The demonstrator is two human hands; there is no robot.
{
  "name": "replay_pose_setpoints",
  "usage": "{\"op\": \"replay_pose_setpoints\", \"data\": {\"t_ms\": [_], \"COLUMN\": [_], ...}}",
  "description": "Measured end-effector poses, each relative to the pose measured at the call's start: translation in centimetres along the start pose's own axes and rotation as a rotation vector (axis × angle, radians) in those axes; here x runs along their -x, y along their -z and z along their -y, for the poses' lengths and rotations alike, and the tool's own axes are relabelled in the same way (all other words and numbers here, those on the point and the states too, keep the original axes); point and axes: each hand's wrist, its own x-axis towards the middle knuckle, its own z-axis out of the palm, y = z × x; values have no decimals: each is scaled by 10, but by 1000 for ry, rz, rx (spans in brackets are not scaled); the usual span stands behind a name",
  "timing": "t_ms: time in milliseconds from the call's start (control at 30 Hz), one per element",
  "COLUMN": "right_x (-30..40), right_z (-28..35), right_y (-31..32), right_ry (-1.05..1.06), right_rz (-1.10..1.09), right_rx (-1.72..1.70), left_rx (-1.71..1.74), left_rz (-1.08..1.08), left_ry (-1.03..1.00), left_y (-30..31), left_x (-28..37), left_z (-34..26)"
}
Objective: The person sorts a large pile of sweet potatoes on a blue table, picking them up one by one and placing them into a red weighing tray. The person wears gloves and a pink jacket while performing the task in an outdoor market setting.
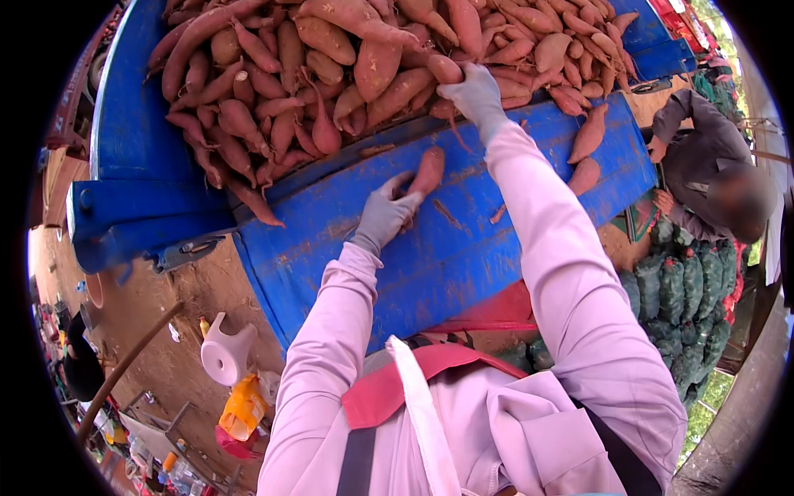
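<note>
My left hand [388, 211], in a grey glove, is closed around the lower end of a sweet potato [428, 170], held over the lowered blue metal tailgate [459, 248]. At the edge of a large heap of sweet potatoes [322, 68], my right hand [474, 93], gloved too, grips a small reddish sweet potato [445, 69] by its right end. Two loose sweet potatoes, an upper one [588, 133] and a lower one [584, 176], lie on the tailgate's right part, beyond my right forearm.
A person in a dark top [707, 149] is at the right, beside the tailgate. Below them stand filled green mesh sacks [673, 285]. On the dirt ground at the lower left are a pink plastic stool [226, 350] and an orange bag [243, 406]. A blue side panel [133, 124] borders the heap.
</note>
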Motion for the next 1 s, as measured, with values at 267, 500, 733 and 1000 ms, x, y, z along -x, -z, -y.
{"op": "replay_pose_setpoints", "data": {"t_ms": [267, 500, 733, 1000], "right_x": [198, 303, 381, 379], "right_z": [-19, -26, -21, -14], "right_y": [22, 85, 121, 129], "right_ry": [-565, -434, -476, -85], "right_rz": [450, -54, -301, 188], "right_rx": [-2103, -2099, -1596, -866], "left_rx": [30, 171, -1104, -1434], "left_rz": [143, 268, 84, 561], "left_ry": [-93, 97, -651, -756], "left_y": [-13, -129, -186, -141], "left_x": [27, 121, 154, 190], "left_z": [-8, 2, 37, 19]}}
